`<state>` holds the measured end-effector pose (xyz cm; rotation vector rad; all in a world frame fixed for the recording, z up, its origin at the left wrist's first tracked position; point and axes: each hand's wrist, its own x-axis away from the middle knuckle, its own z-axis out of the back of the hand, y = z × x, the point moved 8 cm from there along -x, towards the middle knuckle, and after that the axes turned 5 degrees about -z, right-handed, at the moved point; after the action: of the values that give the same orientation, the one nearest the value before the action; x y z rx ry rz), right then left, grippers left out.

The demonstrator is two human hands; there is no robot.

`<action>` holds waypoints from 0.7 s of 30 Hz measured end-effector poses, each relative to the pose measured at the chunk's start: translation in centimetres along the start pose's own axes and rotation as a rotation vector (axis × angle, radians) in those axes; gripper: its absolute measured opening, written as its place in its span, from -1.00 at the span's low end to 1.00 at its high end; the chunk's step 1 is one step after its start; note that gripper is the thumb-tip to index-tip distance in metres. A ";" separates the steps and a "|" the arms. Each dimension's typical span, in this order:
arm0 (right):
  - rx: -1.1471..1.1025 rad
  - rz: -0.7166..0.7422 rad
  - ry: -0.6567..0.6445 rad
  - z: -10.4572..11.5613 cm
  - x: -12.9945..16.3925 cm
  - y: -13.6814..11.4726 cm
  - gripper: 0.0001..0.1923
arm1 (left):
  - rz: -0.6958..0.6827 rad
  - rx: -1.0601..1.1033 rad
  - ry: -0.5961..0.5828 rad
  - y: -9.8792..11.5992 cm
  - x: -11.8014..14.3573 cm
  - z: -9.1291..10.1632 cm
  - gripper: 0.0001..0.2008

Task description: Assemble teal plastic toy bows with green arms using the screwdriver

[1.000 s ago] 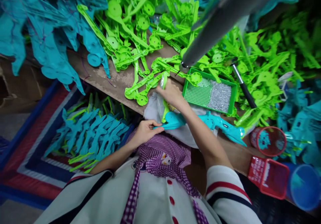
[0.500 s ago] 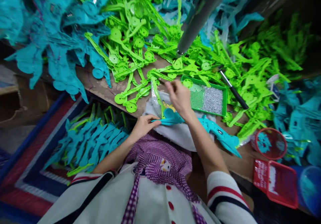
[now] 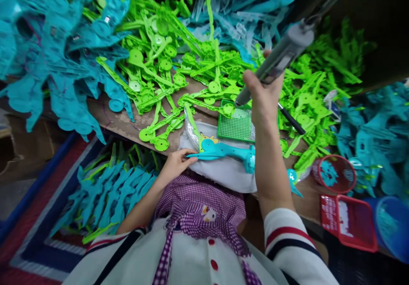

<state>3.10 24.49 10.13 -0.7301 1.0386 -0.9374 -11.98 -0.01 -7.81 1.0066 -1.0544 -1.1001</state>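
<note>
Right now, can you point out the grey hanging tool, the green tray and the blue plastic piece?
Grey hanging tool [image 3: 281, 57], head view, on its barrel above the right hand's grip.
Green tray [image 3: 234, 127], head view, on its bare mesh floor.
Blue plastic piece [image 3: 223, 151], head view, on its middle.

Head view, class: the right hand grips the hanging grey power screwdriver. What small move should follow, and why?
Probably lower the grey power screwdriver onto the turquoise plastic toy part. The right hand grips it raised, while the left hand steadies that part.

Teal toy shell [image 3: 223, 152] flat; grey screwdriver [image 3: 277, 61] tilted.
</note>
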 end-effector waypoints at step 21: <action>0.058 -0.097 0.259 0.5 0.9 4.8 -0.38 | 0.077 0.178 -0.036 -0.8 -0.4 0.1 -0.53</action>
<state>5.14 25.79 5.90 -0.6255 1.2052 -1.1632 -12.29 0.24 -8.64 1.0806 -1.2268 -0.9781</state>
